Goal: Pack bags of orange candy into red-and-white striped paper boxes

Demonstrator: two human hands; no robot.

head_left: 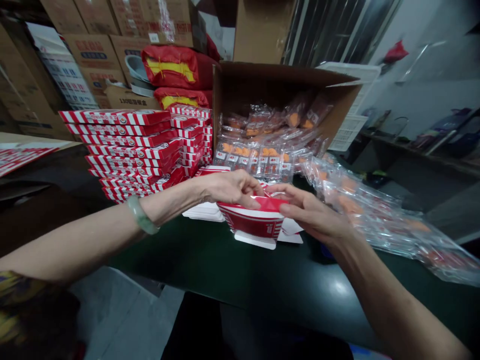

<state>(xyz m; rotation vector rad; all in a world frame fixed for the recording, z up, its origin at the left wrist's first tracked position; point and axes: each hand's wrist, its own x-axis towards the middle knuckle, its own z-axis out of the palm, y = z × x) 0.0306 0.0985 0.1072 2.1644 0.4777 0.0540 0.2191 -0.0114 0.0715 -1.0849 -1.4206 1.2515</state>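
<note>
Between my two hands is a red and white cardboard box point(255, 224), partly folded, with a white flap sticking out at its lower edge. My left hand point(234, 189) grips its top left edge between thumb and fingers. On the right side, my right hand point(309, 210) pinches the top corner with the thumb in front and the fingers behind. Beneath and behind it lie flat white and red box blanks point(204, 212), partly covered by the box and my hands. A pale green bangle point(141, 215) circles my left wrist.
Striped red and white boxes point(131, 150) stand stacked at left. A large open carton point(285, 77) behind holds clear plastic packets with orange contents point(255, 155). More packets point(375, 215) spread along the right of the dark green table point(232, 275). Red bundles point(180, 67) sit behind.
</note>
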